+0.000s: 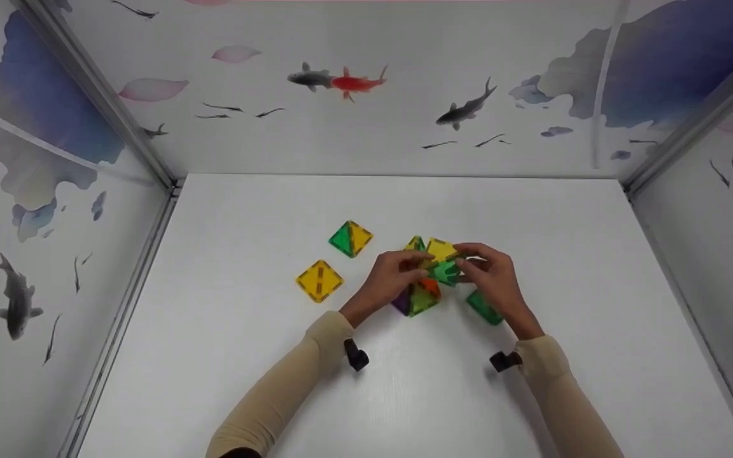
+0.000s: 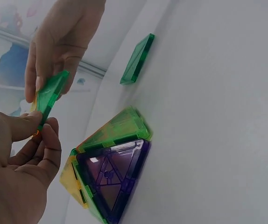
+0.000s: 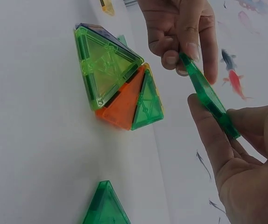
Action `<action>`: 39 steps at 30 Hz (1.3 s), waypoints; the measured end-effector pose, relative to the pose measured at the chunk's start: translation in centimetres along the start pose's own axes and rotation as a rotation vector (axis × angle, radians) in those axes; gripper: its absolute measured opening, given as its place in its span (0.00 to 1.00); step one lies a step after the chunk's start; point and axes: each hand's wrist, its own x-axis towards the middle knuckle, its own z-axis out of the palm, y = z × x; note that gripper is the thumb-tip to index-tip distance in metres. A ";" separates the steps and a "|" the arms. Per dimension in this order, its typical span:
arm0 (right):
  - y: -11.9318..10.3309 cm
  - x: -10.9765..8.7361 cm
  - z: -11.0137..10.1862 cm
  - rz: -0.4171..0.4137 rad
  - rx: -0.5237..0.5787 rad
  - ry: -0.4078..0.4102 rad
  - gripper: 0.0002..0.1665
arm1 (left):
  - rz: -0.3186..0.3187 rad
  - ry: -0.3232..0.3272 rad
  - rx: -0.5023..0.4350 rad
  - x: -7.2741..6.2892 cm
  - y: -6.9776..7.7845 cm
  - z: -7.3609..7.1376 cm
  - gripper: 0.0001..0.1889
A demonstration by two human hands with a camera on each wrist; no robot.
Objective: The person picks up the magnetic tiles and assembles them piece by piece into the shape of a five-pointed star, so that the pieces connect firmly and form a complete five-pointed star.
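Both hands hold a pair of translucent magnetic tiles in the air, one yellow (image 1: 441, 248) and one green (image 1: 444, 273), meeting along an edge. My left hand (image 1: 387, 278) pinches the pair's left end between thumb and fingers. At the opposite end, my right hand (image 1: 495, 275) pinches it too. Below them a many-coloured faceted tile build stands on the table; its purple triangle (image 2: 113, 172), lime-green triangle (image 3: 108, 67) and orange triangle (image 3: 124, 105) show. In the head view the hands and held tiles cover part of this build.
A green tile piece (image 1: 482, 308) lies on the white table (image 1: 404, 394) below the right hand. Left of the build lie a green-and-yellow diamond (image 1: 342, 239) and a yellow diamond (image 1: 308, 280). Printed panels (image 1: 392, 140) wall the table's back and sides.
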 end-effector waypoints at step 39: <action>4.2 -1.5 -0.1 0.212 0.073 0.036 0.19 | 0.039 -0.066 0.300 -1.3 -3.0 -1.2 0.31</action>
